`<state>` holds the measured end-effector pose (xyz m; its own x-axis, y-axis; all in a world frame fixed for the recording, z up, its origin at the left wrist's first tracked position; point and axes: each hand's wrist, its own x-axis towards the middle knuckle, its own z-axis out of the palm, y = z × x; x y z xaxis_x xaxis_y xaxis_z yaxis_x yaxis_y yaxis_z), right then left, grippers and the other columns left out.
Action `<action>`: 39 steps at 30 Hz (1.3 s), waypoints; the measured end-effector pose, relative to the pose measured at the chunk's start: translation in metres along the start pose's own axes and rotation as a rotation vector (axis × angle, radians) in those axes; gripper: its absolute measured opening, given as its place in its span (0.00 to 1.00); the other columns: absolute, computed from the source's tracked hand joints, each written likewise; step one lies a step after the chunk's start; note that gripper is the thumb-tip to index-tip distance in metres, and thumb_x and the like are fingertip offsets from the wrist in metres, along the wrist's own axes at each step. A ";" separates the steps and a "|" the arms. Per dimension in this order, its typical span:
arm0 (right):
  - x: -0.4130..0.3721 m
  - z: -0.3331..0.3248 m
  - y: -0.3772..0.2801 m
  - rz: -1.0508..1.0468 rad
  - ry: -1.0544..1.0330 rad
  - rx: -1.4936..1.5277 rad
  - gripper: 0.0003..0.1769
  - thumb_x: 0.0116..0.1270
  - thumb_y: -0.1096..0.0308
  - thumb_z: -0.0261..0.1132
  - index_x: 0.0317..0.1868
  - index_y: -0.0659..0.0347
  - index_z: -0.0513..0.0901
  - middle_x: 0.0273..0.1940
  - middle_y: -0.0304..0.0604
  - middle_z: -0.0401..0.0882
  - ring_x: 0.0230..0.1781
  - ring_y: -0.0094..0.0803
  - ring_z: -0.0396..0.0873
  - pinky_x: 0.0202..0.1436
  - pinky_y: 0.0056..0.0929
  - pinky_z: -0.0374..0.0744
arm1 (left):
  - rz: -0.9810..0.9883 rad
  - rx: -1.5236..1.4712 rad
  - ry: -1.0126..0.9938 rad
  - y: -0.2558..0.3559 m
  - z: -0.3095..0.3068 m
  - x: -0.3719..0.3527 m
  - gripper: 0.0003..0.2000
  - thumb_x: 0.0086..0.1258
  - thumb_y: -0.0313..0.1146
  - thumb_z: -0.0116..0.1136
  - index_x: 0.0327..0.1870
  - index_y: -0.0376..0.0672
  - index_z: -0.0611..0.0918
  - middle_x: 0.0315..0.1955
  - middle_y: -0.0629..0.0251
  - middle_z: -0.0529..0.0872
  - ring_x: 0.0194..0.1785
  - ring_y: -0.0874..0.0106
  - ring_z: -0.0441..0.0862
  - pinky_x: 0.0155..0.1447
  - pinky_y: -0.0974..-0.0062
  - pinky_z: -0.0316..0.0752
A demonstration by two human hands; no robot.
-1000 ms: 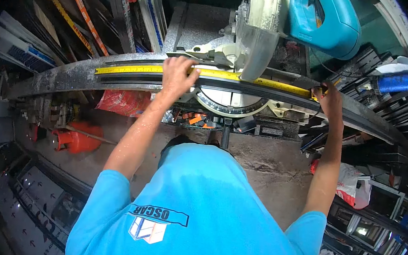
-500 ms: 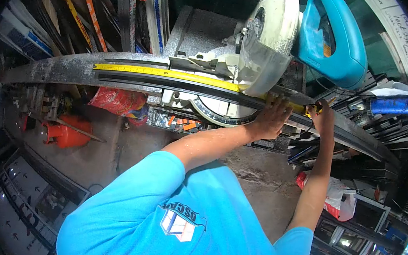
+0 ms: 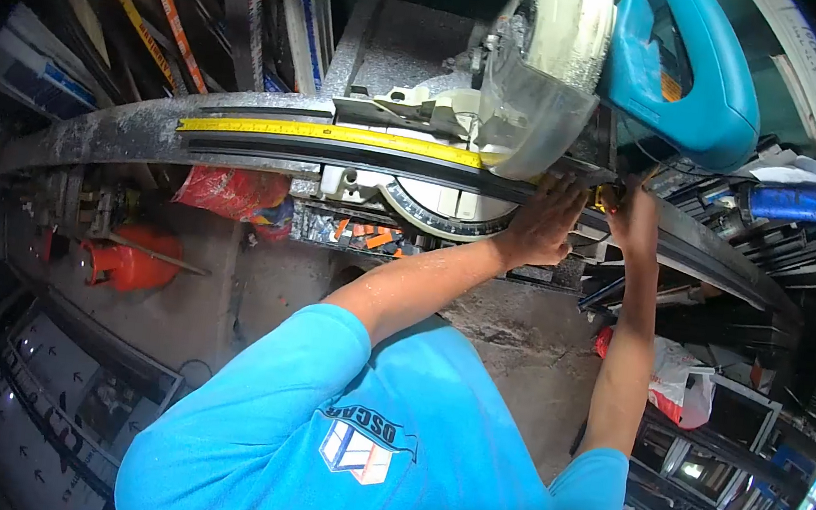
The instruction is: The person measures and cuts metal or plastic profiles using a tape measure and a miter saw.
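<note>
Since a second ago my left grip (image 3: 545, 222) has left the middle of the tape and crossed to the right of centre. It now sits just beside my right grip (image 3: 632, 218), and the view has tilted a little, so the saw fills more of the upper right.

My left grip is released. The palm is down and the fingers are spread flat on the dark aluminium profile (image 3: 359, 157), right under the clear blade guard (image 3: 529, 118). My right grip is clenched on the case end of the tape measure (image 3: 331, 133). Only a bit of yellow shows beside my knuckles, and the motor housing hides the fingertips.

The tape's yellow blade lies along the top of the profile, from left of centre until it passes behind the guard. The profile lies across the bed of the mitre saw (image 3: 685, 75) and along the dusty grey counter (image 3: 110, 135).

Containers:
- One shallow tray (image 3: 326, 226) sits under the saw bed, with orange pieces (image 3: 375, 239) and darker bits too jumbled to count.
- One red bag (image 3: 232, 193) hangs below the counter left of centre, and I cannot see what is in it.
- One white plastic bag (image 3: 679, 392) lies at lower right, its contents also hidden.

Counted:
- one saw
- one tape measure
- one profile under my hands
- one red gas cylinder (image 3: 130, 266) on the floor at left
- one blue roll (image 3: 806, 205) at the right edge
</note>
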<state>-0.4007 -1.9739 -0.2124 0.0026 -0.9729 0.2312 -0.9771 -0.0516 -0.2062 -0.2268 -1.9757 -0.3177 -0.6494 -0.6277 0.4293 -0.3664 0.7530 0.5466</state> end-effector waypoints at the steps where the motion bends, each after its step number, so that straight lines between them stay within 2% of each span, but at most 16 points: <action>1: 0.001 -0.003 -0.013 0.100 -0.049 0.023 0.16 0.67 0.59 0.66 0.42 0.66 0.78 0.32 0.59 0.83 0.36 0.58 0.84 0.38 0.48 0.80 | 0.006 -0.016 0.024 0.000 -0.001 0.000 0.45 0.58 0.43 0.71 0.74 0.27 0.63 0.74 0.38 0.63 0.79 0.43 0.57 0.82 0.41 0.44; 7: 0.002 -0.008 -0.026 0.202 -0.166 0.082 0.17 0.69 0.57 0.67 0.47 0.63 0.81 0.35 0.57 0.84 0.37 0.55 0.83 0.39 0.44 0.78 | 0.010 -0.109 0.076 0.000 -0.001 -0.002 0.47 0.56 0.39 0.71 0.75 0.26 0.61 0.73 0.35 0.62 0.78 0.41 0.58 0.82 0.43 0.47; 12: -0.004 0.005 -0.003 0.370 -0.212 0.310 0.16 0.73 0.72 0.62 0.58 0.67 0.79 0.37 0.49 0.85 0.34 0.38 0.84 0.37 0.39 0.79 | 0.096 -0.244 0.213 0.001 -0.017 0.002 0.45 0.49 0.31 0.68 0.72 0.28 0.63 0.68 0.37 0.68 0.74 0.41 0.64 0.80 0.51 0.57; 14: 0.000 -0.005 -0.036 -0.016 0.047 0.252 0.16 0.74 0.77 0.58 0.60 0.68 0.79 0.39 0.47 0.86 0.39 0.36 0.85 0.43 0.36 0.81 | 0.058 -0.195 0.194 -0.003 -0.005 -0.001 0.46 0.44 0.32 0.69 0.70 0.26 0.65 0.69 0.37 0.66 0.73 0.41 0.63 0.77 0.44 0.54; 16: -0.012 0.004 -0.050 -0.010 0.312 0.363 0.16 0.78 0.73 0.56 0.61 0.69 0.78 0.41 0.47 0.87 0.44 0.37 0.85 0.53 0.36 0.80 | 0.030 -0.154 0.201 -0.007 0.009 -0.002 0.43 0.47 0.31 0.68 0.69 0.26 0.67 0.68 0.37 0.67 0.74 0.43 0.62 0.78 0.44 0.53; 20: -0.037 0.059 -0.019 0.323 -0.144 1.060 0.21 0.83 0.61 0.53 0.61 0.72 0.77 0.54 0.48 0.83 0.51 0.38 0.83 0.59 0.38 0.78 | 0.056 -0.170 0.099 -0.020 0.040 -0.007 0.36 0.58 0.35 0.64 0.69 0.31 0.69 0.69 0.44 0.69 0.75 0.45 0.63 0.78 0.46 0.53; 22: -0.049 0.079 -0.057 0.135 -0.049 1.666 0.20 0.82 0.60 0.56 0.58 0.69 0.81 0.57 0.47 0.82 0.53 0.37 0.82 0.57 0.35 0.78 | 0.074 0.045 0.039 -0.017 0.042 -0.016 0.37 0.62 0.42 0.63 0.73 0.36 0.68 0.72 0.46 0.67 0.77 0.47 0.61 0.80 0.47 0.50; 24: -0.050 0.077 -0.073 0.006 0.010 1.258 0.19 0.81 0.59 0.57 0.58 0.68 0.81 0.57 0.47 0.82 0.54 0.37 0.81 0.58 0.35 0.78 | 0.053 -0.097 0.311 -0.019 0.051 -0.021 0.31 0.68 0.44 0.53 0.69 0.31 0.71 0.66 0.40 0.72 0.71 0.44 0.67 0.76 0.47 0.56; 27: -0.038 0.088 -0.087 -0.405 0.000 0.147 0.17 0.79 0.59 0.60 0.58 0.62 0.83 0.56 0.48 0.82 0.55 0.40 0.81 0.59 0.36 0.79 | 0.096 0.197 0.262 -0.010 0.048 -0.017 0.34 0.66 0.43 0.58 0.71 0.35 0.69 0.70 0.41 0.69 0.73 0.46 0.65 0.76 0.48 0.54; 30: -0.026 0.112 -0.104 -0.280 -0.049 0.425 0.18 0.74 0.59 0.66 0.61 0.51 0.83 0.62 0.49 0.80 0.61 0.41 0.78 0.69 0.41 0.72 | 0.098 0.186 0.246 -0.011 0.050 -0.017 0.34 0.65 0.43 0.59 0.72 0.34 0.69 0.70 0.41 0.68 0.73 0.46 0.64 0.77 0.47 0.54; 31: -0.025 0.102 -0.118 0.090 -0.227 0.787 0.18 0.77 0.58 0.61 0.61 0.54 0.84 0.65 0.49 0.80 0.66 0.44 0.76 0.68 0.41 0.72 | 0.097 0.184 0.241 -0.011 0.048 -0.017 0.35 0.65 0.43 0.59 0.72 0.34 0.68 0.70 0.41 0.68 0.74 0.46 0.64 0.77 0.47 0.53; 32: -0.026 0.121 -0.110 0.094 -0.228 0.784 0.18 0.77 0.58 0.61 0.61 0.54 0.84 0.65 0.49 0.80 0.66 0.44 0.76 0.68 0.41 0.72 | 0.096 0.179 0.236 -0.011 0.048 -0.014 0.35 0.65 0.43 0.59 0.72 0.34 0.68 0.70 0.41 0.68 0.74 0.46 0.64 0.77 0.47 0.53; 34: -0.032 0.179 -0.088 0.313 -0.197 -0.092 0.36 0.72 0.38 0.60 0.71 0.54 0.76 0.80 0.52 0.59 0.84 0.51 0.46 0.84 0.51 0.35 | 0.093 0.170 0.225 -0.013 0.047 -0.012 0.35 0.65 0.43 0.59 0.72 0.34 0.68 0.71 0.41 0.67 0.74 0.46 0.64 0.77 0.47 0.53; 35: -0.036 0.181 -0.083 0.316 -0.199 -0.092 0.36 0.72 0.38 0.60 0.71 0.54 0.76 0.80 0.52 0.59 0.84 0.51 0.46 0.84 0.51 0.35 | 0.092 0.167 0.219 -0.010 0.044 -0.026 0.35 0.65 0.43 0.59 0.72 0.34 0.68 0.71 0.41 0.67 0.74 0.46 0.63 0.77 0.47 0.52; 37: -0.045 0.185 -0.074 0.212 0.155 -0.797 0.47 0.69 0.30 0.54 0.73 0.60 0.72 0.82 0.54 0.51 0.85 0.54 0.31 0.83 0.54 0.25 | 0.088 0.163 0.207 -0.008 0.048 -0.011 0.36 0.64 0.43 0.60 0.72 0.34 0.67 0.71 0.42 0.67 0.74 0.46 0.63 0.77 0.47 0.52; 39: -0.041 0.167 -0.102 0.269 0.207 -0.611 0.43 0.70 0.34 0.57 0.71 0.63 0.73 0.79 0.56 0.58 0.84 0.52 0.42 0.83 0.52 0.36 | 0.085 0.158 0.197 -0.006 0.041 -0.026 0.36 0.64 0.43 0.60 0.73 0.34 0.67 0.71 0.42 0.67 0.75 0.46 0.62 0.78 0.47 0.52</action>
<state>-0.2653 -1.9664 -0.3599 -0.2372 -0.8680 0.4362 -0.8827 0.3801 0.2764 -0.2354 -1.9555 -0.3616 -0.5459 -0.5756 0.6088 -0.4255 0.8164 0.3903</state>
